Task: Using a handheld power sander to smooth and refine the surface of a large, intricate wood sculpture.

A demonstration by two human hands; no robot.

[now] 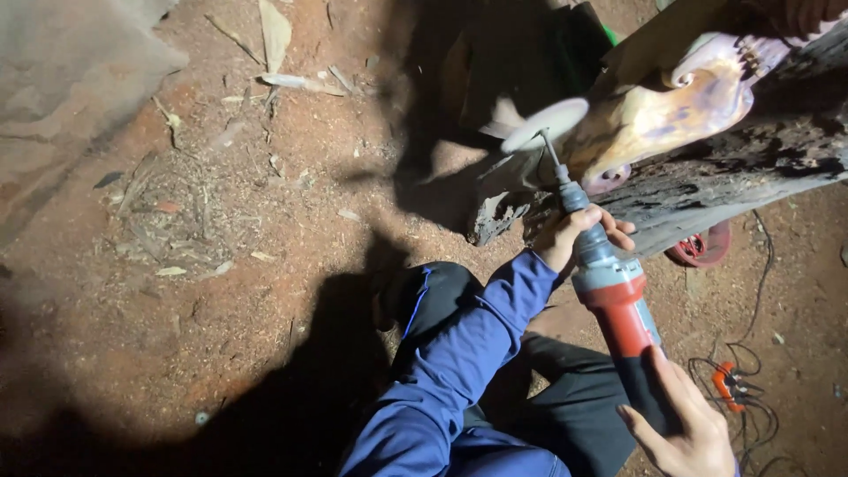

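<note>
A red and grey power grinder (618,305) with a long shaft carries a round white sanding disc (546,124) at its tip. My left hand (579,231), in a blue sleeve, grips the grinder's neck just below the shaft. My right hand (685,424) holds the tool's dark rear body at the lower right. The disc sits close to the left end of a pale, smooth carved wooden piece (671,115) that rests against a dark rough log (751,168).
Reddish dirt ground (247,230) is strewn with wood chips and dry leaves. A red object (702,247) lies under the log. Tangled cables with an orange part (729,384) lie at the lower right. My dark-trousered legs (565,406) are folded below.
</note>
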